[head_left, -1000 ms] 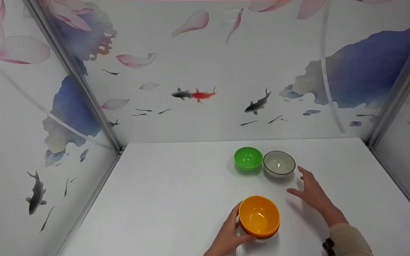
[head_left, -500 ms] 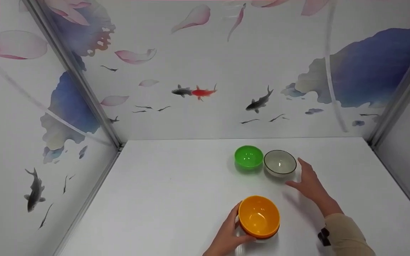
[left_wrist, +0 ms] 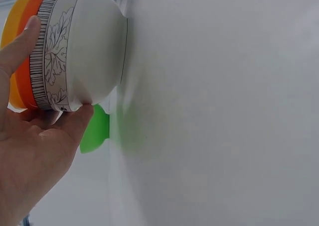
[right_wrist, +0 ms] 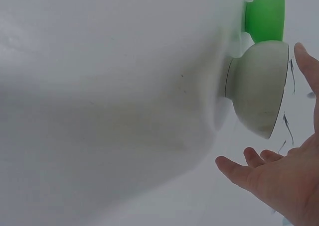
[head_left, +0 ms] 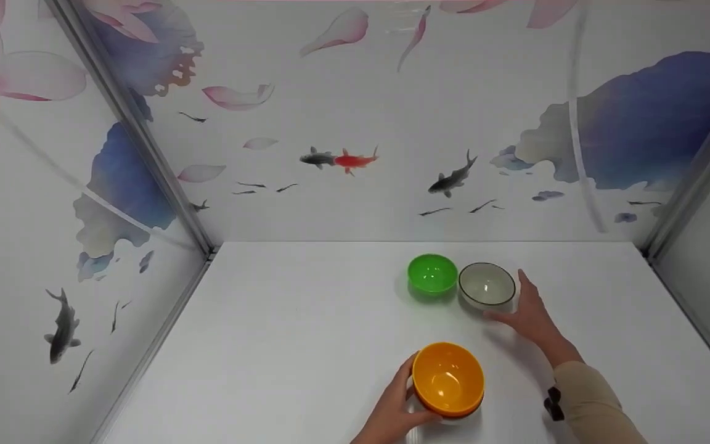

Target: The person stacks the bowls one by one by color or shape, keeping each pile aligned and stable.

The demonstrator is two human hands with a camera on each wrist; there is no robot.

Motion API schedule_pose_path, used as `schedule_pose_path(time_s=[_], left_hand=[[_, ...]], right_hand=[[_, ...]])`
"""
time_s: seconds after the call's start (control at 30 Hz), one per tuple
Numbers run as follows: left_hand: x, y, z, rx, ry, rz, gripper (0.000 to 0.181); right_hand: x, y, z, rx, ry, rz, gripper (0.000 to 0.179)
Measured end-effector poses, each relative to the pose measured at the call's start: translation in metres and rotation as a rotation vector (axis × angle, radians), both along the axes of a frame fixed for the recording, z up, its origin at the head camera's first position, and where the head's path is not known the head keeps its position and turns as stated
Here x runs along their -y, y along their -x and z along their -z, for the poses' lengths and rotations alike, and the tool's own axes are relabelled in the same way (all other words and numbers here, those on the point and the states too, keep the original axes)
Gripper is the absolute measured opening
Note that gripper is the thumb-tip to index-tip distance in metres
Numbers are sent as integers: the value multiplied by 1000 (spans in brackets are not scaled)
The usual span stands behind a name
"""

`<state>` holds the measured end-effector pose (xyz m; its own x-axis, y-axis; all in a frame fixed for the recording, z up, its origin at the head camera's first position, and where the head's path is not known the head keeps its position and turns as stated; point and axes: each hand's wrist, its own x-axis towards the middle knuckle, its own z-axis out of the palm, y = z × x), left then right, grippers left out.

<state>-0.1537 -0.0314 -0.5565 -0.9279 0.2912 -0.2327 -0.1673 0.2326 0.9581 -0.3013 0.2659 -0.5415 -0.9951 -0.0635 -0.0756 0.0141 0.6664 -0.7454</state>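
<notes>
My left hand (head_left: 394, 406) grips a stack of nested bowls from the left side, thumb in front. On top is a yellow-orange bowl (head_left: 447, 377); the left wrist view shows a red-orange bowl (left_wrist: 31, 61) under it and a white patterned bowl (left_wrist: 97, 52) at the bottom. My right hand (head_left: 529, 316) is spread at the right of a pale bowl with a dark rim (head_left: 487, 285), thumb near its front edge. In the right wrist view the fingers stand apart from that bowl's wall, holding nothing.
A green bowl (head_left: 432, 274) stands upright just left of the pale bowl, nearly against it. The white tabletop (head_left: 281, 345) is bounded by a printed back wall (head_left: 355, 209) and side panels with metal corner posts (head_left: 139, 142).
My right hand has moved a little left and away from me, closing in on the pale bowl. The left hand and its stack have hardly moved.
</notes>
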Motion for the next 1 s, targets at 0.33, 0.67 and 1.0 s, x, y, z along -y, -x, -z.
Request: schedule_pose_path(time_s=[0.33, 0.67, 1.0], left_hand=[[-2, 1, 0, 80, -23, -38, 97], [-3, -1, -2, 71, -21, -24, 97], [-1, -1, -1, 24, -3, -10, 98]], right_hand=[[3, 8, 10, 48, 42, -7, 131], [3, 12, 16, 67, 73, 9, 134], [7, 17, 19, 55, 138, -11, 131]])
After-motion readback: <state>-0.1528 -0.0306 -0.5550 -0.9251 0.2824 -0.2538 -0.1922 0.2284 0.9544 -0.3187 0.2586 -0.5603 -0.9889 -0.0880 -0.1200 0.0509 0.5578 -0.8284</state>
